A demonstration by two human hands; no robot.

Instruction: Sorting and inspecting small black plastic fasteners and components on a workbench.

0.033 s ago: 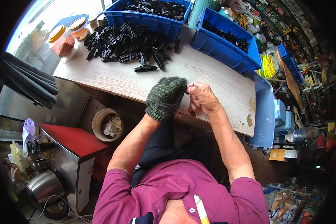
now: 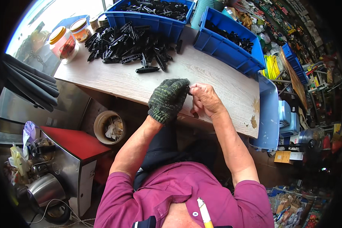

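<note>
My left hand (image 2: 168, 98), in a dark green mottled knit glove, is closed just over the front edge of the table. My bare right hand (image 2: 206, 100) meets it, thumb and forefinger pinched at the glove's fingertips. A bit of something small and dark shows between the hands, but the fingers hide most of it. Farther back on the wood-grain tabletop (image 2: 216, 89) lies a heap of black slotted plastic parts (image 2: 121, 45). One black part (image 2: 147, 70) lies at the near side of that heap.
Behind the heap stands a blue crate (image 2: 148, 19) of black parts; a second blue crate (image 2: 231, 49) is at the right. Lidded jars (image 2: 62, 42) line the left end. A light-blue bin (image 2: 268, 114) adjoins the right edge. Below left are a waste bucket (image 2: 98, 129) and a red-topped cabinet (image 2: 74, 141).
</note>
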